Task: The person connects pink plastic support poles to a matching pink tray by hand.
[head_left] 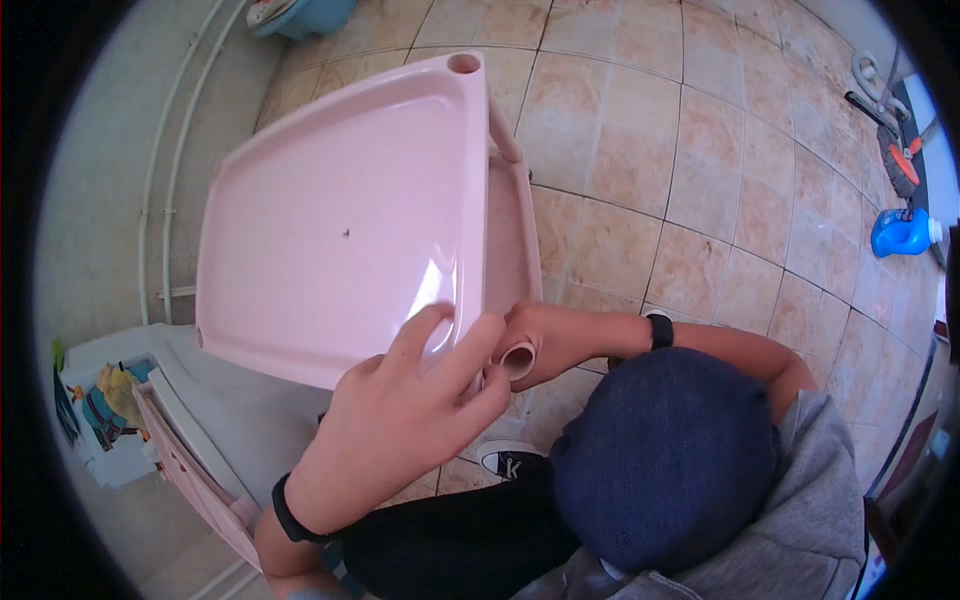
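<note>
1. A pink tiered plastic rack [330, 220] is filling the left and centre of the frame, its upper tray facing the camera and its round corner socket [464, 64] showing at top centre
2. A short pink tube [517, 362] is showing its open end just below the frame's centre, beside the tray's near corner
3. The right hand [548, 338] is closing around that tube, coming in from the right
4. The left hand [425, 395] is reaching up from lower left, its fingers bending and standing apart over that corner; whether they are pinching anything, I cannot tell
5. A black-and-white shoe [512, 460] is showing at lower centre
6. A pink panel [195, 480] is leaning at lower left
7. Tan floor tiles [620, 130] are spreading across upper centre and right
8. A blue bottle [900, 233] and a grey-and-orange brush [898, 165] are resting at the far right
9. A light blue basin [305, 17] is sitting at upper left
</note>
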Tool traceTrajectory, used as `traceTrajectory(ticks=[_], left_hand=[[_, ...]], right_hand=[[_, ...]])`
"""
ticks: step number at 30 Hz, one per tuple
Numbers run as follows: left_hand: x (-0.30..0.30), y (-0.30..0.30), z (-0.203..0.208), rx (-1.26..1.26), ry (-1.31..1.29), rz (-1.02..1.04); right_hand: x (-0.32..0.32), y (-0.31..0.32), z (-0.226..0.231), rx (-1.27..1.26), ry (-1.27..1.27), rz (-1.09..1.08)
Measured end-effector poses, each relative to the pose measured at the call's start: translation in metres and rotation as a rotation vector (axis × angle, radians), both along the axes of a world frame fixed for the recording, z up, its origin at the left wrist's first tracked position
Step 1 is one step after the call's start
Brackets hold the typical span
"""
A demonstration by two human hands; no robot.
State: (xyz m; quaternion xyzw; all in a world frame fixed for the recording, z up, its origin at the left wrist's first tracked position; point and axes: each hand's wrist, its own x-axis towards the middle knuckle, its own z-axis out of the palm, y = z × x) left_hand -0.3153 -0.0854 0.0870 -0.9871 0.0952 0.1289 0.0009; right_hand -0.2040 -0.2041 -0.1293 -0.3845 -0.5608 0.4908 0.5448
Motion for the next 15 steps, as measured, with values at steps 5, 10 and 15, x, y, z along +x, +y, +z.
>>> traceTrajectory(ticks=[5,10,15], left_hand=[[-0.005,0.013,0.001,-0.028,-0.072,-0.044],[-0.009,0.012,-0.011,-0.155,-0.022,-0.091],[-0.020,0.016,-0.024,-0.148,-0.115,-0.184]], right_hand=[[0.014,-0.005,0.006,-0.080,-0.001,0.174],[0.021,-0.006,0.015,-0.108,0.025,0.299],[0.049,-0.003,0.007,0.081,-0.154,0.220]])
